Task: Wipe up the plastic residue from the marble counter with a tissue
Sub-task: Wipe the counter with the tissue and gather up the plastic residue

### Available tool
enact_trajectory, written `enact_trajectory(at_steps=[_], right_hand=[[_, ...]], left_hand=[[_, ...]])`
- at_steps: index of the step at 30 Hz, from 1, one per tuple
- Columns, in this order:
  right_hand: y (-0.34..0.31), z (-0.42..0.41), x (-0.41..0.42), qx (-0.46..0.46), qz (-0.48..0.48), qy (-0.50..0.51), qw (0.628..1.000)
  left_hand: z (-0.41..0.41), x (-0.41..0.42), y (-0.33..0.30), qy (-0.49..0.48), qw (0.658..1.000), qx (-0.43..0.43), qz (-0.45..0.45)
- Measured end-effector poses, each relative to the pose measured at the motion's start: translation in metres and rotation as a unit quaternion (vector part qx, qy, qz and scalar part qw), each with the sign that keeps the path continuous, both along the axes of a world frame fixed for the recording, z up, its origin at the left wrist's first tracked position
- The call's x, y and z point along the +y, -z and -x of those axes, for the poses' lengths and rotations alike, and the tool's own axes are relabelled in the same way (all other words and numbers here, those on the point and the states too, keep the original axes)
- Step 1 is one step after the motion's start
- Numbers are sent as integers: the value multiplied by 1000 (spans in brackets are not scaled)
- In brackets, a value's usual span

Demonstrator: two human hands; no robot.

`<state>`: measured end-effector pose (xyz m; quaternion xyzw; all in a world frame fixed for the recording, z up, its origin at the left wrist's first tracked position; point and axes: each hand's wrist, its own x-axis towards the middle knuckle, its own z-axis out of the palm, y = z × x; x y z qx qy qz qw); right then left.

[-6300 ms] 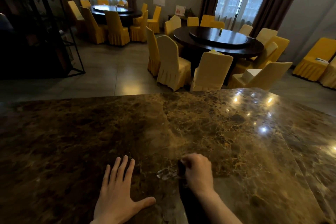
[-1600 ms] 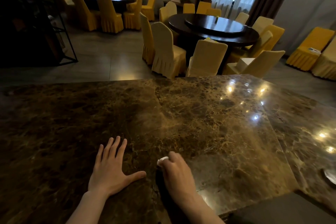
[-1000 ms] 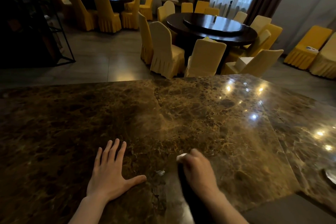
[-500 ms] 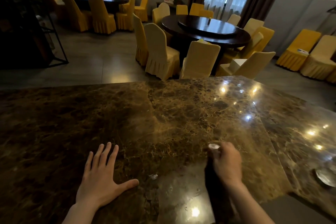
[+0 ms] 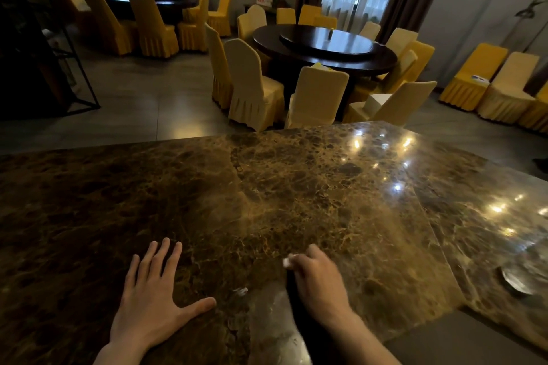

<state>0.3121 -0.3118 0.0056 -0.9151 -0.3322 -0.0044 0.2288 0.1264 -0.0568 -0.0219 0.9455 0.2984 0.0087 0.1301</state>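
Observation:
The brown marble counter [image 5: 296, 192] fills the lower half of the head view. My left hand [image 5: 151, 296] lies flat on it with fingers spread and holds nothing. My right hand [image 5: 317, 278] is closed on a small white tissue [image 5: 286, 261], whose tip sticks out at the knuckles and presses on the stone. A small clear scrap of plastic residue [image 5: 240, 291] lies on the counter between my two hands, a little left of and nearer than the tissue.
A small shiny dish [image 5: 514, 280] sits near the counter's right edge. Beyond the far edge are a round dark dining table [image 5: 324, 47], several yellow-covered chairs [image 5: 252, 86] and a black metal rack [image 5: 44, 47] at the left.
My right hand with the tissue swept right over the last second, then came back left toward the plastic scrap. The scrap stays where it was left. My left hand has not moved.

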Motion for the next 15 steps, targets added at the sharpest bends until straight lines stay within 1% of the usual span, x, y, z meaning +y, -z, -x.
enact_trajectory(at_steps=[2,4,5,6,8,10,12,15], right_hand=[[-3,-30,-21,-11,5,99,995],[-7,-48,-33,-14,2,193,981],[-8,-47,-31,-15,4,210,978],[-8,-40,-23,-11,4,206,978],[-6,-16,-2,14,-9,151,988],[-8,9,16,60,-24,66,996],[-15,30,31,96,-42,-9,994],[-26,57,52,94,-94,-71,989]], left_hand=[[0,0,1,-1,1000,2,1],[0,0,1,-3,1000,-2,3],[0,0,2,-5,1000,-2,5],[0,0,2,-7,1000,-4,6],[2,1,2,-6,1000,-7,5],[2,1,2,-2,1000,1,0],[2,1,2,3,1000,7,-2],[2,2,4,6,1000,2,-1]])
